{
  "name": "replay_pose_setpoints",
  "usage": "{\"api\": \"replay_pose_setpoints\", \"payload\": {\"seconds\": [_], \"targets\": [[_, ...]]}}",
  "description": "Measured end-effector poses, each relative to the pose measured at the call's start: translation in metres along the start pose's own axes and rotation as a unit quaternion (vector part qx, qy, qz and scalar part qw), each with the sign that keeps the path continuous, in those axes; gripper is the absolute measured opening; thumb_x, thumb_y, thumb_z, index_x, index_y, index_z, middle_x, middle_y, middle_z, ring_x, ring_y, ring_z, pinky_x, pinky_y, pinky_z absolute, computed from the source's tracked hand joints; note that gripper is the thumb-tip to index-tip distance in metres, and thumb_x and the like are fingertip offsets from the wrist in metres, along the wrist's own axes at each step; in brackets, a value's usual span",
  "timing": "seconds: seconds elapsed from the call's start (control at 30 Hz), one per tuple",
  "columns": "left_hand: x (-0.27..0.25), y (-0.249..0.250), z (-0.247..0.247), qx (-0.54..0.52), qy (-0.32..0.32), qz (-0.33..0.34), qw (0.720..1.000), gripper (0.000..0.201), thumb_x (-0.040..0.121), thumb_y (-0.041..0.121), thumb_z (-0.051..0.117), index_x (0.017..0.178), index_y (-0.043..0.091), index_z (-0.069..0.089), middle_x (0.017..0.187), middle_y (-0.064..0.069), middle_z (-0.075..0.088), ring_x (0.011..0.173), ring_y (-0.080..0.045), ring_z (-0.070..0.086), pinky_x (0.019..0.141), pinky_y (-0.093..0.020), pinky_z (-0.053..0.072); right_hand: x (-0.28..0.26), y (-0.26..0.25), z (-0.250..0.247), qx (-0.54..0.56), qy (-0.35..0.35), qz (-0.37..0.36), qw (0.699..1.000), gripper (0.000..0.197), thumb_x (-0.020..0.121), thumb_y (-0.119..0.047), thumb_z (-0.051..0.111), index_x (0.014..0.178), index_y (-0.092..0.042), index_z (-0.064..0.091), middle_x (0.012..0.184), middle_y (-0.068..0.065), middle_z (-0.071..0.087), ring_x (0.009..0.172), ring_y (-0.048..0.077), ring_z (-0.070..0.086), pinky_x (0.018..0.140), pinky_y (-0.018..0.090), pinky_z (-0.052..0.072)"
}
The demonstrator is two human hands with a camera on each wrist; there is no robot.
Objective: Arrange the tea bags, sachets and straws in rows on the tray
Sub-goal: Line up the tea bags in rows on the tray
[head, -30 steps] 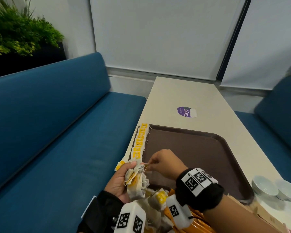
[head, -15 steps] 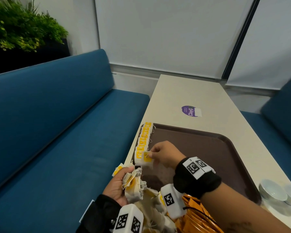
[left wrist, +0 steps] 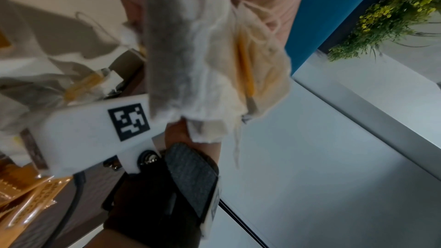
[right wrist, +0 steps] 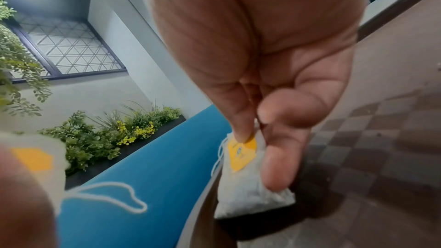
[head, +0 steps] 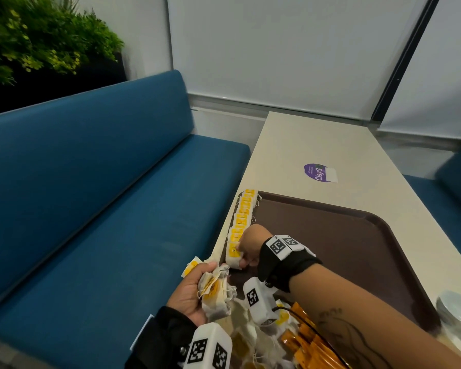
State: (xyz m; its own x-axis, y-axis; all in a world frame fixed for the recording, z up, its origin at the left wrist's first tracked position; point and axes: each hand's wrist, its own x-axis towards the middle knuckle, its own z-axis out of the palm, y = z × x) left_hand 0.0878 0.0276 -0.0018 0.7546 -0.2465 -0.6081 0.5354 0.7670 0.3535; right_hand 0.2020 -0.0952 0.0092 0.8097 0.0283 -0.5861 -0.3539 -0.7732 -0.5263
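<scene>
Tea bags, sachets and straws are to end up in rows on the brown tray, the largest thing on the table; most of its floor is bare. Along its left rim runs one row of tea bags, its long axis pointing away from the person. Orange sachets lie heaped at the tray's near edge; no straws are visible. The left hand holds a crumpled bunch of tea bags just off the near left corner. The right hand, nearer the row, pinches a single tea bag by its yellow tag, lowering it at the row's near end. I judge the next bag belongs nearer still, toward the left hand.
</scene>
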Motion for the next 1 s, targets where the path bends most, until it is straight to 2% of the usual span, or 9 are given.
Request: {"api": "replay_pose_setpoints", "payload": {"seconds": [0.07, 0.1, 0.17, 0.23, 0.43, 0.5, 0.7, 0.87, 1.0], "targets": [[0.001, 0.001, 0.0, -0.004, -0.002, -0.006, 1.0, 0.028, 0.078, 0.016, 0.054, 0.062, -0.004, 0.065, 0.056, -0.012, 0.058, 0.04, -0.022, 0.057, 0.046, -0.027, 0.049, 0.002, 0.002, -0.001, 0.007, -0.007, -0.052, 0.999, 0.028, 0.091, -0.009, 0.054, 0.117, 0.0, 0.058, 0.118, 0.019, 0.062, 0.068, 0.017, 0.061, 0.044, 0.012, 0.047], [0.001, 0.002, 0.0, -0.004, -0.006, -0.003, 1.0, 0.027, 0.077, 0.016, 0.055, 0.062, -0.004, 0.065, 0.056, -0.012, 0.058, 0.041, -0.022, 0.057, 0.046, -0.027, 0.05, 0.003, 0.005, -0.003, 0.02, 0.014, -0.046, 0.999, 0.017, 0.09, -0.009, 0.056, 0.104, -0.002, 0.061, 0.114, 0.02, 0.063, 0.065, 0.017, 0.061, 0.042, 0.014, 0.047], [0.002, 0.004, 0.003, 0.0, -0.007, 0.005, 1.0, 0.033, 0.082, 0.016, 0.052, 0.061, -0.005, 0.065, 0.056, -0.013, 0.058, 0.04, -0.022, 0.057, 0.045, -0.027, 0.05, 0.001, 0.003, -0.007, -0.006, 0.049, -0.05, 0.998, 0.012, 0.09, -0.016, 0.061, 0.082, -0.007, 0.058, 0.101, 0.016, 0.067, 0.075, 0.023, 0.066, 0.058, 0.026, 0.056], [0.004, 0.008, 0.007, 0.0, -0.011, 0.005, 1.0, 0.035, 0.089, 0.018, 0.048, 0.067, -0.004, 0.063, 0.053, -0.012, 0.058, 0.039, -0.022, 0.057, 0.044, -0.026, 0.05, -0.012, 0.001, -0.011, 0.001, 0.066, -0.098, 0.993, 0.018, 0.089, -0.022, 0.064, 0.084, -0.006, 0.058, 0.086, 0.011, 0.065, 0.078, 0.023, 0.064, 0.068, 0.031, 0.054], [-0.003, -0.024, 0.034, 0.043, -0.067, -0.013, 0.997, 0.038, 0.089, 0.023, 0.043, 0.065, 0.001, 0.062, 0.054, -0.012, 0.058, 0.042, -0.021, 0.057, 0.051, -0.027, 0.048, -0.112, 0.049, -0.037, 0.138, 0.006, -0.174, 0.975, 0.033, 0.081, -0.045, 0.069, 0.082, -0.015, 0.054, 0.069, -0.001, 0.065, 0.056, 0.008, 0.059, 0.047, 0.018, 0.039], [0.0, -0.025, 0.038, 0.031, -0.073, -0.01, 0.997, 0.03, 0.089, 0.022, 0.046, 0.075, 0.0, 0.062, 0.063, -0.016, 0.062, 0.049, -0.026, 0.062, 0.059, -0.033, 0.051, -0.127, 0.054, -0.029, 0.158, -0.003, -0.183, 0.97, 0.035, 0.074, -0.038, 0.076, 0.083, -0.015, 0.052, 0.072, 0.003, 0.065, 0.055, 0.011, 0.06, 0.045, 0.019, 0.039], [0.007, -0.027, 0.038, 0.012, -0.08, -0.003, 0.997, 0.026, 0.088, 0.023, 0.048, 0.09, 0.0, 0.062, 0.073, -0.021, 0.067, 0.059, -0.032, 0.068, 0.054, -0.042, 0.057, -0.13, 0.054, 0.003, 0.166, 0.012, -0.19, 0.968, 0.041, 0.072, -0.006, 0.079, 0.097, -0.01, 0.048, 0.076, 0.007, 0.062, 0.048, 0.011, 0.058, 0.035, 0.023, 0.038], [0.009, -0.04, 0.039, 0.021, -0.082, 0.016, 0.996, 0.029, 0.091, 0.026, 0.047, 0.102, 0.005, 0.062, 0.086, -0.022, 0.068, 0.066, -0.03, 0.069, 0.059, -0.04, 0.057, -0.132, 0.065, -0.006, 0.202, 0.06, -0.207, 0.955, 0.029, 0.078, -0.001, 0.073, 0.102, -0.005, 0.056, 0.08, 0.013, 0.06, 0.045, 0.01, 0.054, 0.036, 0.021, 0.04], [0.009, -0.047, 0.037, 0.046, -0.104, 0.006, 0.994, 0.035, 0.092, 0.031, 0.042, 0.111, 0.008, 0.06, 0.089, -0.02, 0.07, 0.068, -0.029, 0.07, 0.065, -0.043, 0.056, -0.13, 0.07, -0.008, 0.201, 0.086, -0.206, 0.954, 0.021, 0.079, -0.004, 0.072, 0.094, -0.012, 0.06, 0.081, 0.012, 0.061, 0.047, 0.01, 0.052, 0.037, 0.022, 0.04]]}}
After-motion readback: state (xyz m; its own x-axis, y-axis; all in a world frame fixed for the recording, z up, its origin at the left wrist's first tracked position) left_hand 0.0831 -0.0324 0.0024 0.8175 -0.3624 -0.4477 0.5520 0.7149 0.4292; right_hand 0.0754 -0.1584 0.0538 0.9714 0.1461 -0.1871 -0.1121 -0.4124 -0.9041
